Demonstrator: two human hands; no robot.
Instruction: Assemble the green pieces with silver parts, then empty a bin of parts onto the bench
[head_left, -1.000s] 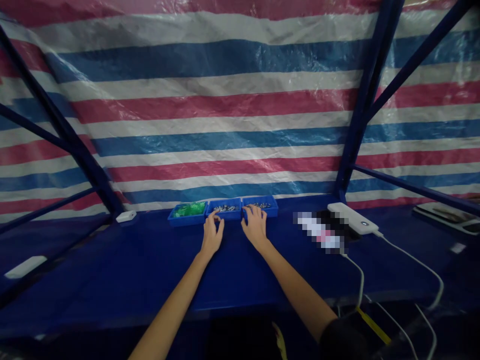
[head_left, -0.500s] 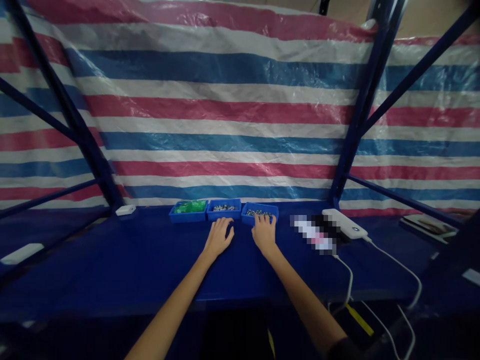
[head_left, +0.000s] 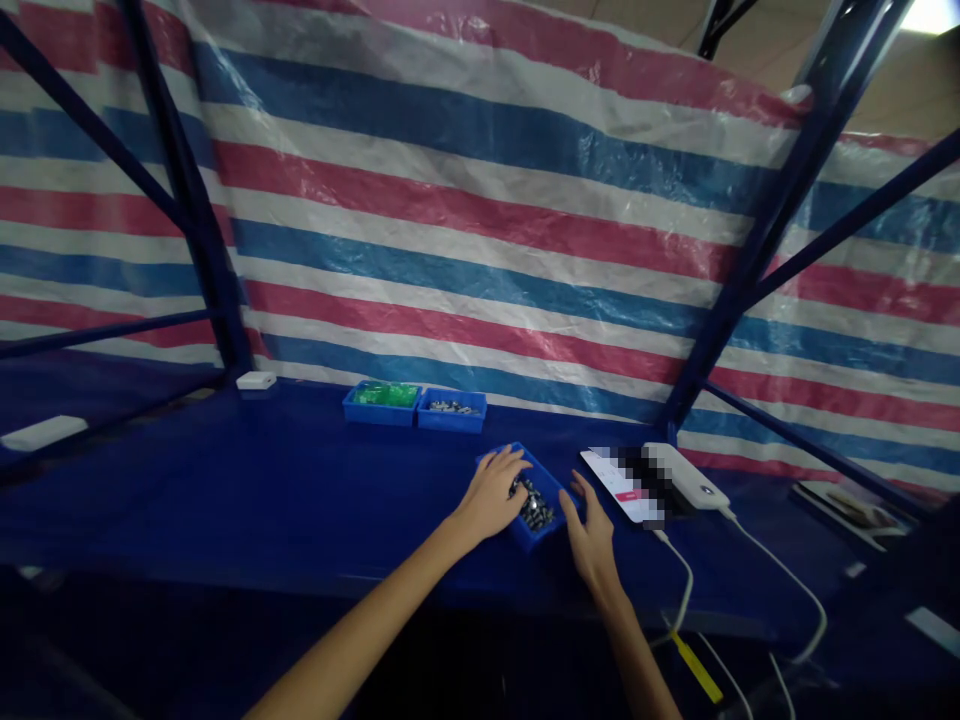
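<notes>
A small blue bin (head_left: 534, 542) stands turned at a slant on the blue tabletop. Loose, shiny metal parts (head_left: 535, 508), too small to name, lie inside it. My left hand (head_left: 493, 496) reaches over the bin's left rim and grips it, its fingers bent over the far end. Beside the bin's right wall is my right hand (head_left: 592, 535), thumb and fingers apart; whether it touches the wall I cannot tell. Farther back, a blue bin with green packets (head_left: 386, 394) adjoins another blue bin holding small metallic pieces (head_left: 453, 407).
To the right lie a partly blurred phone (head_left: 621, 484) and a white power bank (head_left: 684, 474) with white cables (head_left: 814, 570). A small white box (head_left: 256, 380) sits at the back left. Blue posts (head_left: 757, 260) and a striped sheet (head_left: 465, 240) bound the table (head_left: 315, 500).
The right-hand bin has left the row, come nearer to me and turned at a slant. My left hand has moved right onto it; my right hand has shifted to its right side.
</notes>
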